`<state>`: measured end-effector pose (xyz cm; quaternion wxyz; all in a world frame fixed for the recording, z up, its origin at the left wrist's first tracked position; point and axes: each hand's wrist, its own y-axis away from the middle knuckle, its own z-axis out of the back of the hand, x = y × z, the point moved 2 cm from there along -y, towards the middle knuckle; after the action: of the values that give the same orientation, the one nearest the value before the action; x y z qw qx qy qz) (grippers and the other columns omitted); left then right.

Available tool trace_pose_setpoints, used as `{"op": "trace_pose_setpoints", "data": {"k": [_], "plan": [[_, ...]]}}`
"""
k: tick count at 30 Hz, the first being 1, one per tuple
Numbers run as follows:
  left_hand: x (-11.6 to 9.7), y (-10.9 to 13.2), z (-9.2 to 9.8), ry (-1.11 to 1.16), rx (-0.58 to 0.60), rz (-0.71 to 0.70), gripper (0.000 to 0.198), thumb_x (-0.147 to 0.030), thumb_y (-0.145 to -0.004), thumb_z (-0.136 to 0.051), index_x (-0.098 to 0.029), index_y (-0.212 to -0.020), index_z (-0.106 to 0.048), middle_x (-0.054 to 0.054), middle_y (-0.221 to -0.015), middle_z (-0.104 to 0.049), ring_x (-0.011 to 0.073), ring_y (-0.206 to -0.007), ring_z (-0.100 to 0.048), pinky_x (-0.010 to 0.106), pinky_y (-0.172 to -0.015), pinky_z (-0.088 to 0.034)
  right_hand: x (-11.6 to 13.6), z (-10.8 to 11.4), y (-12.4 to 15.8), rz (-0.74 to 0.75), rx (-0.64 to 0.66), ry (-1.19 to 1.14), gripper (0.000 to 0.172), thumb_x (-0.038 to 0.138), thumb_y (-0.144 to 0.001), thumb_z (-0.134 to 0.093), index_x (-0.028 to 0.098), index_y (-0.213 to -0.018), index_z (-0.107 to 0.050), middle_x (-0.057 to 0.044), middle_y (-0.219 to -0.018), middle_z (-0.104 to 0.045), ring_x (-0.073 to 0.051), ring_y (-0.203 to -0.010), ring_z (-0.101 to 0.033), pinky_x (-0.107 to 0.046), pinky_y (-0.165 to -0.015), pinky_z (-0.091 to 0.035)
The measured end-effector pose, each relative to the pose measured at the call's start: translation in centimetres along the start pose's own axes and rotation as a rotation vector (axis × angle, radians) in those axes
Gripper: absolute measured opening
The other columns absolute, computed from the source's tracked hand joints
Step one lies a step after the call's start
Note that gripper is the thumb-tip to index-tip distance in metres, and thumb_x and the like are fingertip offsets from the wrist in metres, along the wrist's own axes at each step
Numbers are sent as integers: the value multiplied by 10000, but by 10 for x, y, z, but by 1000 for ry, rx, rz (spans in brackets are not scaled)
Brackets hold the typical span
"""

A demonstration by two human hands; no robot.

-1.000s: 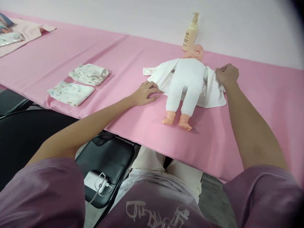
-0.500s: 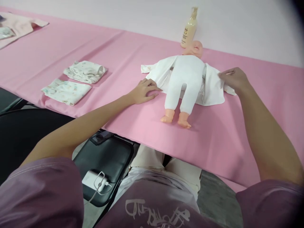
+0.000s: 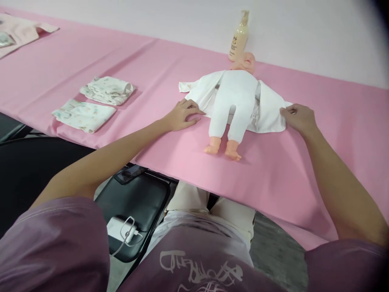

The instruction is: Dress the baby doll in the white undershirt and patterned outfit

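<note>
A baby doll point(image 3: 238, 87) with a white cloth body lies on its back, feet towards me. Under it a white baby shirt point(image 3: 270, 115) is spread, its front open to both sides. My left hand point(image 3: 184, 115) rests on the table at the shirt's left lower edge, fingers stretched, thumb apart, fingertips touching the cloth. At the right side my right hand point(image 3: 299, 117) pinches the shirt near its sleeve, thumb against the fingers. The right sleeve's end is mostly hidden behind that hand.
A pump bottle point(image 3: 238, 40) stands behind the doll's head by the wall. Folded printed baby clothes point(image 3: 83, 115) lie to the left on the pink tablecloth point(image 3: 146, 77). A pink cloth point(image 3: 27, 34) is at the far left. A black chair point(image 3: 142, 207) holds a white power bank point(image 3: 120, 231).
My right hand has come down slightly and now grips the shirt's right side lower, covering the sleeve end. My left hand stays at the left edge. The view has shifted slightly.
</note>
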<state>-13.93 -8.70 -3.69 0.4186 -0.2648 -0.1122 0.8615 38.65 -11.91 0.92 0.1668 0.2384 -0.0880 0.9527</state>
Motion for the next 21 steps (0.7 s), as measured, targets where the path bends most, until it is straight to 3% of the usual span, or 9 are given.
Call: {"op": "trace_pose_setpoints", "data": {"k": [5, 11, 13, 16, 18, 21], "plan": [[-3, -1, 2, -12, 28, 19, 575, -711, -1144, -606, -355, -1513, -867, 160, -1446, -710, 416, -1348, -627, 677, -1263, -450, -17, -6, 16, 5, 72, 29, 201, 439, -1049, -783, 245, -1031, -738, -118, -1226, -853, -314, -1182, -765, -495, -1225, -576], [-9, -2, 7, -32, 41, 27, 545, -644, -1129, -611, -333, -1498, -866, 169, -1451, -711, 416, -1367, -645, 667, -1275, -459, -38, -8, 24, 15, -8, -29, 213, 428, -988, -803, 250, -1064, -716, -155, -1217, -856, -334, -1154, -779, -523, -1221, -606], [-12, -3, 9, -32, 51, 34, 532, -631, -1124, -617, -337, -1495, -860, 167, -1449, -715, 414, -1360, -653, 665, -1277, -461, -37, -12, 29, 139, -115, -17, 226, 399, -966, -769, 248, -1127, -720, -182, -1255, -850, -372, -1220, -772, -571, -1264, -587], [-16, -4, 12, -31, 65, 50, 566, -631, -1124, -614, -330, -1555, -824, 169, -1437, -724, 411, -1344, -662, 655, -1272, -470, -24, -19, 43, 427, -239, 21, 421, 437, -1000, -690, 237, -1367, -742, -206, -1443, -806, -436, -1409, -717, -677, -1361, -508], [-17, -4, 13, -39, 70, 61, 596, -636, -1125, -608, -315, -1588, -803, 174, -1439, -731, 409, -1344, -665, 648, -1268, -478, -13, -26, 54, 575, -188, 8, 589, 518, -1075, -642, 245, -1594, -699, -198, -1621, -741, -457, -1550, -658, -727, -1398, -474], [-18, -4, 14, -48, 68, 57, 567, -630, -1124, -606, -302, -1528, -832, 175, -1473, -741, 408, -1395, -669, 642, -1285, -473, -2, -36, 67, 728, 16, 3, 741, 643, -1170, -561, 262, -1805, -594, -168, -1865, -566, -463, -1746, -512, -748, -1463, -416]]}}
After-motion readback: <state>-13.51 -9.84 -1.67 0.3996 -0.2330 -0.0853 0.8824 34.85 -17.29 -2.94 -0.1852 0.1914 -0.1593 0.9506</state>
